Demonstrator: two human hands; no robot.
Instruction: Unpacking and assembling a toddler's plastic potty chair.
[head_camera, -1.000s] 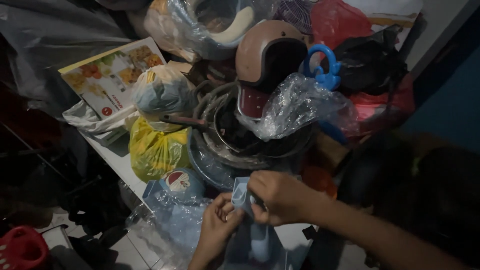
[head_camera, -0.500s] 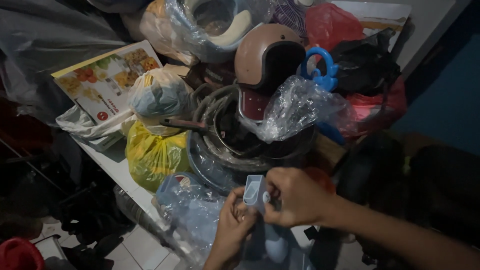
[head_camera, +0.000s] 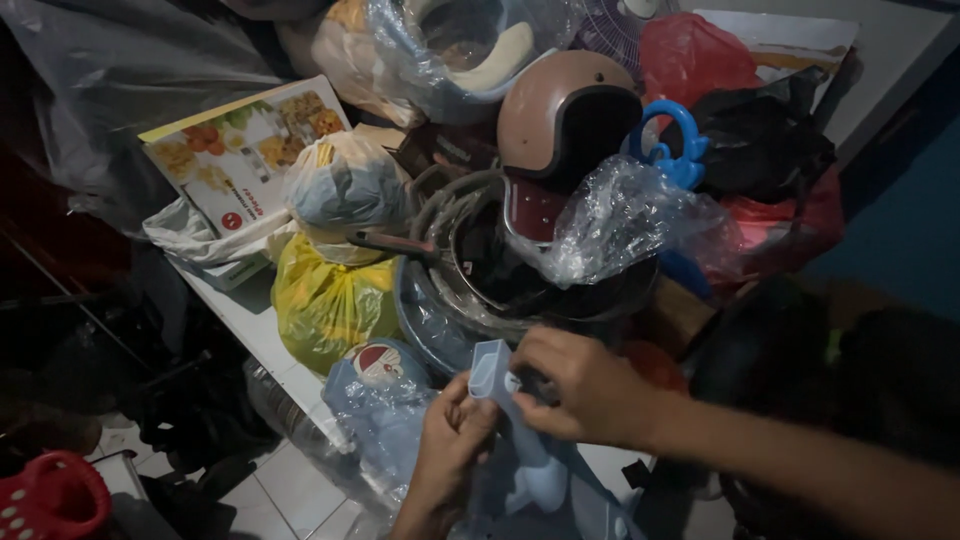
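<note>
Apparently light and stiff, the pale blue plastic piece (head_camera: 497, 385) sits near the table's (head_camera: 262, 335) front edge, left hand (head_camera: 452, 440) curled on its side, right hand (head_camera: 585, 385) pinching its top, below the brown helmet (head_camera: 560, 115); its rigid upper rim looks the safest hold.

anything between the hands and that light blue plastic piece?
Nothing visible. Both hands are already on the light blue plastic piece: the right hand grips its upper end from the right, and the left hand holds it from the left, fingers against it. A clear plastic bag lies beside it to the left, not between.
</note>
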